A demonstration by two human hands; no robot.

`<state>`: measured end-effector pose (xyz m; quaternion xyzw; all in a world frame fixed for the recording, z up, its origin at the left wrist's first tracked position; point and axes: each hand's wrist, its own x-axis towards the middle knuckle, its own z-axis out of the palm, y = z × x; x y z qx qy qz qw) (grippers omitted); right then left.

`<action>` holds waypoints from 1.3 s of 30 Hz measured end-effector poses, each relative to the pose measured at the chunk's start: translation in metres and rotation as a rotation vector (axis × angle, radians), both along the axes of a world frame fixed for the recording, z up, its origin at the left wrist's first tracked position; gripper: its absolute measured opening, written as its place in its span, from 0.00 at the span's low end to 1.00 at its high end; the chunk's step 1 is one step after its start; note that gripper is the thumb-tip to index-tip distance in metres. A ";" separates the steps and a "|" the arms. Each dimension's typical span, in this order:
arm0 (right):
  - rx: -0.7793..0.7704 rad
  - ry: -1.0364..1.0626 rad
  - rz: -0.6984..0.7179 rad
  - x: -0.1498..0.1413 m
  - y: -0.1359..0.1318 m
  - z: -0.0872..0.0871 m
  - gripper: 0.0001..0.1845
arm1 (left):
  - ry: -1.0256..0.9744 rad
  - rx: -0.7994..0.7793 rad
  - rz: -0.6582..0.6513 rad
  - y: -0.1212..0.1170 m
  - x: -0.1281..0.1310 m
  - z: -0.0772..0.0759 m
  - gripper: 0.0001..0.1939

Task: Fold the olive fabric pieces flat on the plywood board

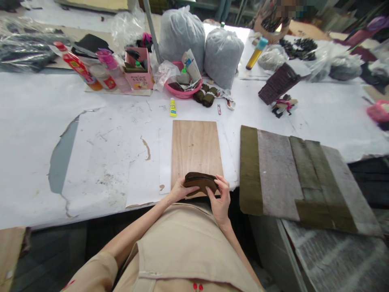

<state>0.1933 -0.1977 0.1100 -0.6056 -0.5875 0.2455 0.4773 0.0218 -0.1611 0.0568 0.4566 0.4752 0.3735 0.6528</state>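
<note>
Both of my hands grip a stack of dark brown cut pieces (200,179), fabric or leather by the look, with rounded corners. My left hand (180,190) closes on its left end, thumb on the near face. At the right end, my right hand (221,196) has its thumb on the near face and its fingers behind and over the edge. The stack is tilted up above the front edge of a wooden board (196,148), which lies flat on the white-covered table. My fingers partly hide the stack's ends.
Right of the board lies a panel of olive and grey strips (276,170). Beyond it are a glue tube (173,108), a pink basket (184,94), a pink box (139,77), bottles (106,73) and full plastic bags (182,36). Another person (270,20) is at the far right.
</note>
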 end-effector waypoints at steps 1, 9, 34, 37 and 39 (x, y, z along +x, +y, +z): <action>0.002 -0.015 -0.004 -0.001 0.002 0.001 0.16 | 0.008 -0.002 -0.002 0.000 -0.001 -0.001 0.20; -0.017 -0.167 0.091 -0.004 0.014 0.015 0.12 | -0.009 0.029 -0.075 0.005 -0.008 0.002 0.20; -0.370 -0.324 0.251 0.010 0.038 0.010 0.11 | 0.107 0.135 -0.197 0.004 -0.011 -0.013 0.24; -0.379 -0.365 0.253 0.011 0.038 0.008 0.11 | 0.111 0.147 -0.200 0.005 -0.011 -0.013 0.23; -0.337 -0.371 0.265 0.011 0.038 0.007 0.10 | 0.101 0.122 -0.183 0.004 -0.010 -0.014 0.23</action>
